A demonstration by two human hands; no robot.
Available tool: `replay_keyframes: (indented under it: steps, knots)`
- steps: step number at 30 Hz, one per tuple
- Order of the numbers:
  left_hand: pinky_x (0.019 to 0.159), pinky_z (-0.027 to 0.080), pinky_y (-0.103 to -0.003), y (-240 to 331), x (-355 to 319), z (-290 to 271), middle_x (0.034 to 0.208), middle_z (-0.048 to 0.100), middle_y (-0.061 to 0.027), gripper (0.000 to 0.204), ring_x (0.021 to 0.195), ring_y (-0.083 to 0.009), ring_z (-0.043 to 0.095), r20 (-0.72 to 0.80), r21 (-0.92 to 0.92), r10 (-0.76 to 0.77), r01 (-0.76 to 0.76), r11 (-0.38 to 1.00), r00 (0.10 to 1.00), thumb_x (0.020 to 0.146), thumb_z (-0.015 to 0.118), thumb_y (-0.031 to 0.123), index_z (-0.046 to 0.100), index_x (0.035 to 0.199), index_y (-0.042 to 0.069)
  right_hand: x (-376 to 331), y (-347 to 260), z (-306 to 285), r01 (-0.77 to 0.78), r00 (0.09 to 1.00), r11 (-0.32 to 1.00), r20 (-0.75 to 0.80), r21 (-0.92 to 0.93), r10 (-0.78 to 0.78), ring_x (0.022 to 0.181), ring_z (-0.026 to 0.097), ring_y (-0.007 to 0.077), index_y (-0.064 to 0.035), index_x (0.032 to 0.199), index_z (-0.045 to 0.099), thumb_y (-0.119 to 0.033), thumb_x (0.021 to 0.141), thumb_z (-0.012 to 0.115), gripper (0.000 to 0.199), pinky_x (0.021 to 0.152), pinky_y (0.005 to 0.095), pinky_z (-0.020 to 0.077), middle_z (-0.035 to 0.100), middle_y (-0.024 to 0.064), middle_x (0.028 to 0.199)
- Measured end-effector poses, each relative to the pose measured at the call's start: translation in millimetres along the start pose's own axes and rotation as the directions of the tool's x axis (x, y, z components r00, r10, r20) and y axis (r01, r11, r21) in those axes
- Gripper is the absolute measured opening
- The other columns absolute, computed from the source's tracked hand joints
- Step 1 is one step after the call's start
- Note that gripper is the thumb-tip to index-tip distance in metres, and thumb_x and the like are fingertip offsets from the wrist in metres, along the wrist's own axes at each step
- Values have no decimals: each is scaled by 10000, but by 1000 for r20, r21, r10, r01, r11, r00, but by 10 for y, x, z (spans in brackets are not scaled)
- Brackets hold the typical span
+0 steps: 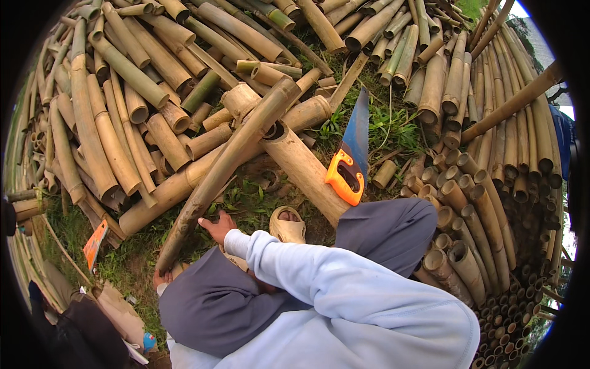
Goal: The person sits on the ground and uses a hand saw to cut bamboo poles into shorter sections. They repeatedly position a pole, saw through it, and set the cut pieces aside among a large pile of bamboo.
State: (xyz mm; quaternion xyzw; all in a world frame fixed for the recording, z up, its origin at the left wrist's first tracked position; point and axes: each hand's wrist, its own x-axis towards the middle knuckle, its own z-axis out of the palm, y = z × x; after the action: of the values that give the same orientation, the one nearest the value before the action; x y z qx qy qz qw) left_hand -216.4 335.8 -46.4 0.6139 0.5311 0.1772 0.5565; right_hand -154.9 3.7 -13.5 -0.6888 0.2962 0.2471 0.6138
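Note:
A long brown bamboo pole [230, 163] slants from my left knee up and away to the right. It rests across a thick bamboo log [178, 198] and other stout pieces. My left hand [161, 280] grips its near end, partly hidden behind my knee. Farther up, my right hand [217, 227] holds the pole's right side, with a digit pressed to its edge; some fingers are out of sight. Right of the pole, a handsaw [354, 154] with a blue blade and orange handle leans beside a thick bamboo post [307, 169].
Heaped cut bamboo [153, 55] fills the far left. More bamboo lengths [479, 227] are stacked on the right. My sandalled foot [287, 224] is on the grass between my knees. An orange flat piece [95, 246] stands at left, near crumpled brown paper [120, 310].

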Motion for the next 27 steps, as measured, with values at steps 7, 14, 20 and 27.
replay_keyframes:
  steps: [7,14,20,27]
  knots:
    - [799,619,-443,-34,215,-109,1246,605,-195,494,986,-366,679,-19,-175,3,-6,985,1000,914,724,256,538,1305,19,-342,-378,-1191,511,847,854,-224,98,-482,721,621,110,23,924,651,-202,947,715,234,662,282,508,674,53,777]
    - [980,551,-542,-1269,1003,-1099,1225,599,-210,432,1167,-382,595,-40,-653,-186,115,748,982,878,605,159,563,1268,-23,-460,-1022,-1837,854,475,519,-377,-18,-795,724,602,85,-14,1017,672,-100,969,691,100,685,237,495,662,37,834]
    - [998,518,-459,-1653,800,-1486,1291,632,-192,473,1200,-341,606,-30,-162,-178,171,972,984,890,628,164,562,1331,5,-87,-1445,-1490,686,299,-202,523,-699,-798,1247,559,278,-99,1328,591,-221,783,812,601,1094,431,401,642,72,1251]
    - [1145,310,-531,-887,-778,-579,1477,532,-143,591,1372,-346,473,64,743,509,-382,550,858,886,708,251,518,1429,115,377,-1238,-989,456,360,-602,754,-656,-549,1150,598,263,-53,1088,665,-179,919,575,229,1076,521,364,688,103,1041]
